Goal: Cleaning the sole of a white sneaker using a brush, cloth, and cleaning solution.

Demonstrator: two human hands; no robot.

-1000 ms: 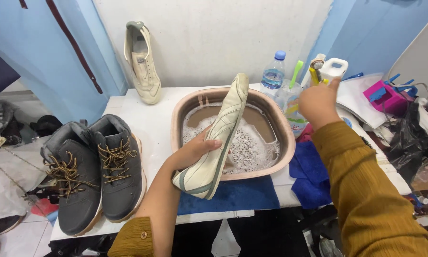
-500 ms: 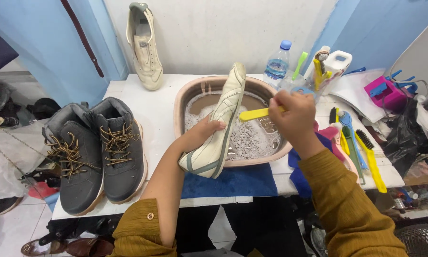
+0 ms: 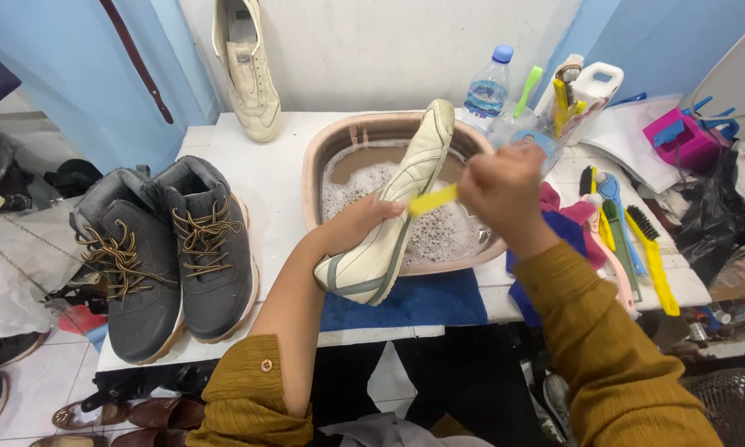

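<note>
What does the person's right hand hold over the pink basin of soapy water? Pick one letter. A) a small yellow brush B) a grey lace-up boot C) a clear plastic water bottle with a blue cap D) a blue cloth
A: the right hand grips a small yellow brush against the cream sneaker that the left hand holds over the pink basin.

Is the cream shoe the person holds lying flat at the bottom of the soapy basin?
No. The left hand holds the cream shoe tilted above the suds, resting across the basin's front rim.
</note>
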